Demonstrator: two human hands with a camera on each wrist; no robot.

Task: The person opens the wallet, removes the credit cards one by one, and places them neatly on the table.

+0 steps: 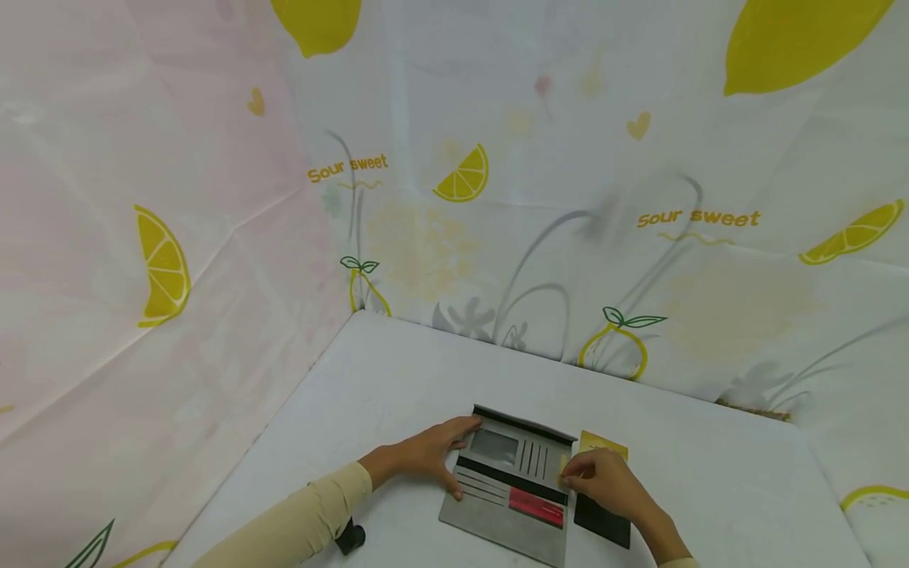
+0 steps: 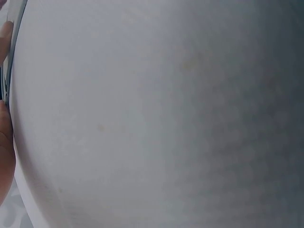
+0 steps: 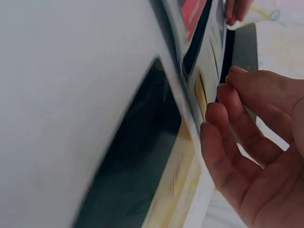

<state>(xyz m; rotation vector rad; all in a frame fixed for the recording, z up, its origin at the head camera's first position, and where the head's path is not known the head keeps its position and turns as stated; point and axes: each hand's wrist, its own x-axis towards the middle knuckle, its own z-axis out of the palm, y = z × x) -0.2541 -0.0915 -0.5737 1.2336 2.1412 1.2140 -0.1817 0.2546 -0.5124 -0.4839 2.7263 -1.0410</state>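
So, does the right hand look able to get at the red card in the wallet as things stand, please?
Probably yes: the right hand is close to the red card in the wallet, nothing covers the card's exposed part, and the left hand is at the wallet's left edge, out of the way.

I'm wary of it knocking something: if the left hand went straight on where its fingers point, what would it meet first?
The grey wallet. The left hand is at the wallet's left edge, so going on would probably slide over or push it; depth is unclear.
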